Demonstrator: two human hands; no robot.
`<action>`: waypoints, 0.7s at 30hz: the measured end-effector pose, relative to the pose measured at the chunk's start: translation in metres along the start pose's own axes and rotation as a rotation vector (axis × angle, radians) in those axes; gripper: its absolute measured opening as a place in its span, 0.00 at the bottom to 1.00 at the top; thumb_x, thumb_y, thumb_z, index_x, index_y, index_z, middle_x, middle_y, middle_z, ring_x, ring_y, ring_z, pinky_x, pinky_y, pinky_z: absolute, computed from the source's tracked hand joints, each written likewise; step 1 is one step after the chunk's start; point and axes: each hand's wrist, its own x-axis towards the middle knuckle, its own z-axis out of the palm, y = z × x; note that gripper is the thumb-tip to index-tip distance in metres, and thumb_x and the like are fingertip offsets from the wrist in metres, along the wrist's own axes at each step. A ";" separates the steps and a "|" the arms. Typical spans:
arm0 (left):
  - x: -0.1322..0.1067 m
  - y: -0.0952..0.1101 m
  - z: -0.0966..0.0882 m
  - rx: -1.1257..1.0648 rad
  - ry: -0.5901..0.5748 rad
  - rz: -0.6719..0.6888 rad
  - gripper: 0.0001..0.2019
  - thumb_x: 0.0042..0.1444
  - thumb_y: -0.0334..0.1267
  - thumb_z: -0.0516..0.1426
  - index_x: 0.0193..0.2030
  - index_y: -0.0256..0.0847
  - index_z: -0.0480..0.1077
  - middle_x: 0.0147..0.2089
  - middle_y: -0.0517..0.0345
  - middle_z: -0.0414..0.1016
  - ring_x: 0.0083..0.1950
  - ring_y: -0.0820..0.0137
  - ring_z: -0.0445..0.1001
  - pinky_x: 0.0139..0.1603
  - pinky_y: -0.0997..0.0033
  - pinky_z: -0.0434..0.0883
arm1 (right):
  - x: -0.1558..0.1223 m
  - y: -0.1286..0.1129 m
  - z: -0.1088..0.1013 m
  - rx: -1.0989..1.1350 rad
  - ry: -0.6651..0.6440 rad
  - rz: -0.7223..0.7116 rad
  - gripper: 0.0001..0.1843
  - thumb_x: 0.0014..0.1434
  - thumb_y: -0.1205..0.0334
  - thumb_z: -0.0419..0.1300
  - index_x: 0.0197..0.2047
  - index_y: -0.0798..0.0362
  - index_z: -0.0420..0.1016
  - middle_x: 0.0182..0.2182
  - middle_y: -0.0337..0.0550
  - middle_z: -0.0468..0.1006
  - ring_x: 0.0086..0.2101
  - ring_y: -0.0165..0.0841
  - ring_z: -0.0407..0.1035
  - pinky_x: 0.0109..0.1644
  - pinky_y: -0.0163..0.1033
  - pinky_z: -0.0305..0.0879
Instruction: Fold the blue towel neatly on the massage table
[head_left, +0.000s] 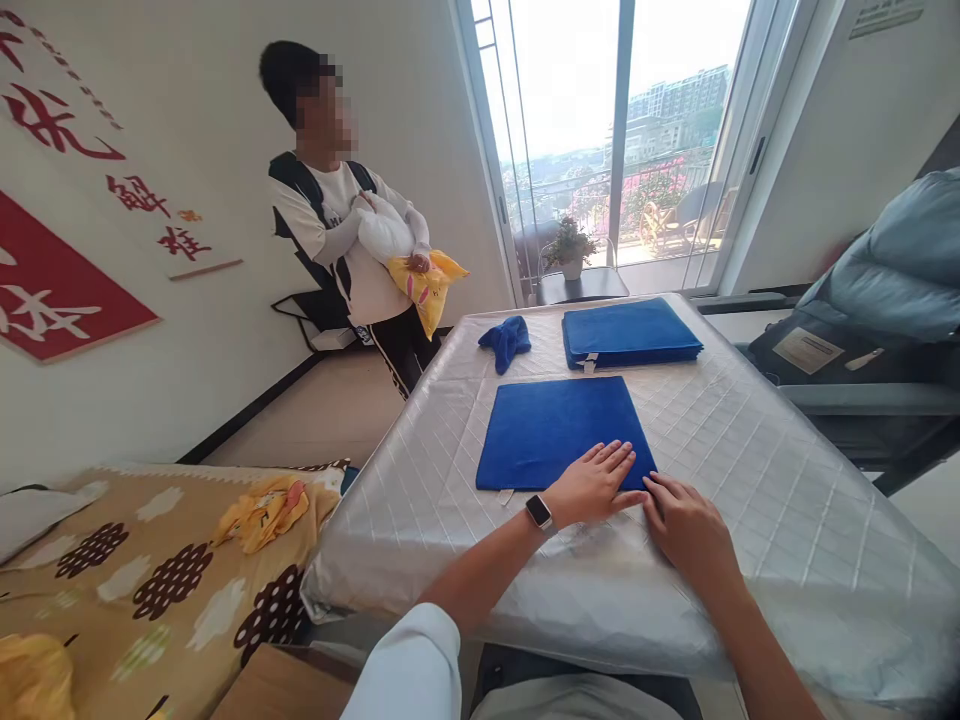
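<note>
A folded blue towel [559, 430] lies flat on the table, with a small white tag at its near edge. My left hand [596, 483], wearing a watch on the wrist, rests open and palm down on the towel's near right part. At the towel's near right corner is my right hand [691, 530], its fingers bent and its thumb and forefinger closed on the corner. Behind lies a stack of folded blue towels [630, 333], also with a white tag. A crumpled blue cloth [506, 343] sits to the left of that stack.
A silvery quilted cover [420, 510] spreads over the table. Beyond its far left side a person [337, 220] stands holding a white bundle and a yellow bag. A bed [172, 570] with patterned bedding is at left, a grey armchair [862, 400] at right, a cardboard box [281, 685] below.
</note>
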 end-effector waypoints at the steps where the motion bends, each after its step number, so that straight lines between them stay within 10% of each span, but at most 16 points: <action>1: 0.007 -0.001 0.006 0.003 -0.020 -0.026 0.37 0.71 0.60 0.36 0.75 0.31 0.51 0.77 0.46 0.49 0.78 0.64 0.44 0.77 0.61 0.46 | 0.000 0.000 0.001 0.000 -0.006 -0.001 0.18 0.69 0.61 0.51 0.55 0.54 0.79 0.54 0.47 0.80 0.51 0.41 0.74 0.54 0.48 0.71; 6: -0.010 -0.018 0.017 -0.063 -0.086 -0.134 0.38 0.71 0.61 0.33 0.77 0.34 0.45 0.78 0.49 0.44 0.79 0.65 0.40 0.77 0.59 0.43 | 0.000 0.001 0.002 0.001 -0.021 0.017 0.19 0.70 0.60 0.50 0.55 0.54 0.79 0.55 0.47 0.79 0.52 0.40 0.74 0.55 0.48 0.70; 16: -0.143 -0.098 0.005 0.007 -0.066 -0.642 0.37 0.71 0.59 0.32 0.77 0.36 0.43 0.78 0.47 0.42 0.78 0.61 0.40 0.76 0.52 0.48 | 0.002 -0.001 -0.002 0.006 -0.055 0.043 0.22 0.70 0.58 0.46 0.55 0.52 0.79 0.55 0.47 0.79 0.52 0.42 0.73 0.54 0.50 0.71; 21: -0.156 -0.102 0.014 0.025 0.004 -0.676 0.40 0.71 0.61 0.34 0.77 0.31 0.44 0.78 0.42 0.40 0.78 0.59 0.42 0.76 0.53 0.49 | 0.003 -0.005 -0.009 -0.009 -0.110 0.067 0.23 0.70 0.59 0.46 0.56 0.53 0.79 0.56 0.47 0.79 0.53 0.43 0.73 0.55 0.50 0.71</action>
